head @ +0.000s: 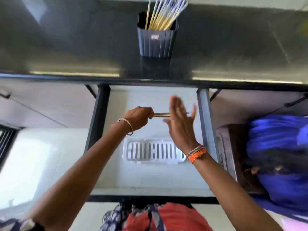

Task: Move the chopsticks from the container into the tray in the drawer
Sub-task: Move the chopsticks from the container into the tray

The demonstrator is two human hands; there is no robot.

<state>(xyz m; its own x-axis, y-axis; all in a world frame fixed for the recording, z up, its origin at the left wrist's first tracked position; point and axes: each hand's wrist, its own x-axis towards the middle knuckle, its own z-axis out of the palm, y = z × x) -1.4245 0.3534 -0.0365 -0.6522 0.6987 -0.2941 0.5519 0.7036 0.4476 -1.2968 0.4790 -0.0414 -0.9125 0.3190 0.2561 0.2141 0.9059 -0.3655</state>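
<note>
A dark ribbed container (156, 42) stands on the black countertop and holds several chopsticks (164, 15) with pale shafts and blue-white tops. Below it the drawer (150, 180) is pulled out, with a white slotted tray (154, 151) lying on its floor. My left hand (139, 118) is closed around one end of a pair of chopsticks (160, 115), held level above the drawer, beyond the tray. My right hand (180, 120) is flat with fingers spread, its palm against the far end of that pair, whose tips it hides.
The countertop edge (150, 79) overhangs the back of the drawer. The drawer's dark side rails (204, 114) flank both hands. Another person in blue clothing (280, 155) is close on the right. A white surface (33, 155) lies at the lower left.
</note>
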